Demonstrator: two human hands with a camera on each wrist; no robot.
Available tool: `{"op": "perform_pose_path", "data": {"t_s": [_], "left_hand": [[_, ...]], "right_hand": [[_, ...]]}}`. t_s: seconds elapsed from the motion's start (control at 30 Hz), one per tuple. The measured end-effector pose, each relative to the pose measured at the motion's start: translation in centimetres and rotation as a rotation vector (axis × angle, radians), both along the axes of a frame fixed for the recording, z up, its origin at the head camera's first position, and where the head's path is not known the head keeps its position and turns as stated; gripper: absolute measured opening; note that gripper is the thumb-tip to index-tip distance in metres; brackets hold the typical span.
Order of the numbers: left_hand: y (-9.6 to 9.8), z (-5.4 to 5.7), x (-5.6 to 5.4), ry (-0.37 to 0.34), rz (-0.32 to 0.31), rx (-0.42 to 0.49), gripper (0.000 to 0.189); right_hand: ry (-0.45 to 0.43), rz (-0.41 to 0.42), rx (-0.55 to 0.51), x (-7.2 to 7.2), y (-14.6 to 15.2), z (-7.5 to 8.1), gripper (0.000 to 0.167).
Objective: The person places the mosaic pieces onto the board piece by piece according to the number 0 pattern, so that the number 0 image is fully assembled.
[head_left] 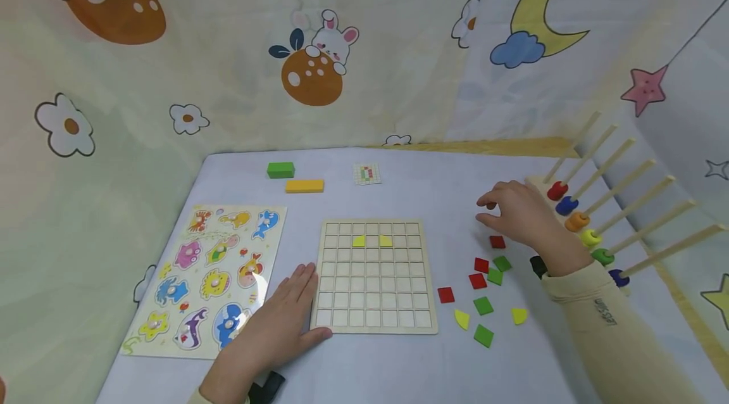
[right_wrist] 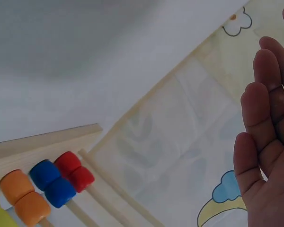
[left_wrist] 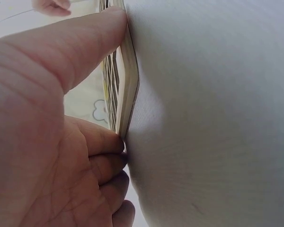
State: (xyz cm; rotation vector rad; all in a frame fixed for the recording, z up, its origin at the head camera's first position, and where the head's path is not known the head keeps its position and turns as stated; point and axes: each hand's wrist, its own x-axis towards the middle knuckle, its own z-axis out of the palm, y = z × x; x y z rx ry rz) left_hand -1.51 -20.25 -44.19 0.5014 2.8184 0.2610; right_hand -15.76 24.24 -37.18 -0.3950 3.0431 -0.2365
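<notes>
My left hand (head_left: pixel 287 312) lies along the left edge of a wooden grid board (head_left: pixel 373 291), fingers straight and thumb by its near corner. The left wrist view shows the thumb (left_wrist: pixel 92 40) and fingertips against the board's edge. Two yellow quarter-round tiles (head_left: pixel 359 242) sit in the board's upper cells. Over the table on the right, my right hand (head_left: pixel 521 214) hovers with loosely bent fingers and nothing visible in them. Just below it lies a red tile (head_left: pixel 498 242). More red tiles (head_left: pixel 446 295), green tiles (head_left: pixel 483 335) and yellow quarter-round tiles (head_left: pixel 462 319) are scattered nearby.
A wooden rack with slanted pegs and colored beads (head_left: pixel 578 221) stands at the right, close to my right forearm. On the left is a sea-animal puzzle board (head_left: pixel 196 255). Farther back are a green block (head_left: pixel 281 170), a yellow block (head_left: pixel 304 186) and a small pattern card (head_left: pixel 367 174).
</notes>
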Motion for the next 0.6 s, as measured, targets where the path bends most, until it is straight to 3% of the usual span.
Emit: {"op": "perform_pose_path", "data": {"t_s": [0.6], "left_hand": [[0.0,0.1,0.2,0.001,-0.004,0.002,0.107]], "right_hand": [[-0.119,-0.039,0.036,1.7,3.4,-2.4,0.031]]}}
